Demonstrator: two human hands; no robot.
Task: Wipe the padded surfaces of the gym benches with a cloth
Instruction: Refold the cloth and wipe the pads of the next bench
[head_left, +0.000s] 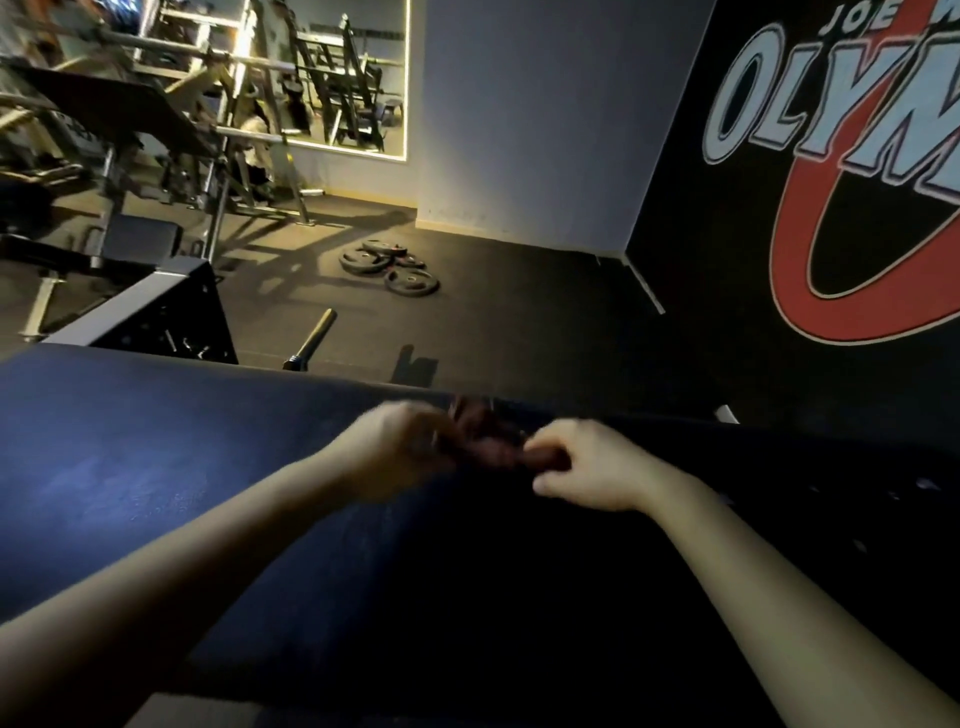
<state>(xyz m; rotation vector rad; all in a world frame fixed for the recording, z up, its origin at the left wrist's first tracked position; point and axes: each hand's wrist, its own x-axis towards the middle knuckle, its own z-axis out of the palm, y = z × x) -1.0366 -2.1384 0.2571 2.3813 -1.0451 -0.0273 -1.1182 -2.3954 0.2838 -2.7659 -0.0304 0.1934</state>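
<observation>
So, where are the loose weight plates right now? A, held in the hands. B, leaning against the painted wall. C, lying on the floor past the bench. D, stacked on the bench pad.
C: the weight plates lie in a loose pile on the dark floor beyond the bench pad, while the left hand and right hand hold only a dark cloth.

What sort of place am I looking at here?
Almost certainly a gym's weight room: a padded bench up close, weight plates piled on the dark floor, and metal racks beside a wall mirror.
</observation>
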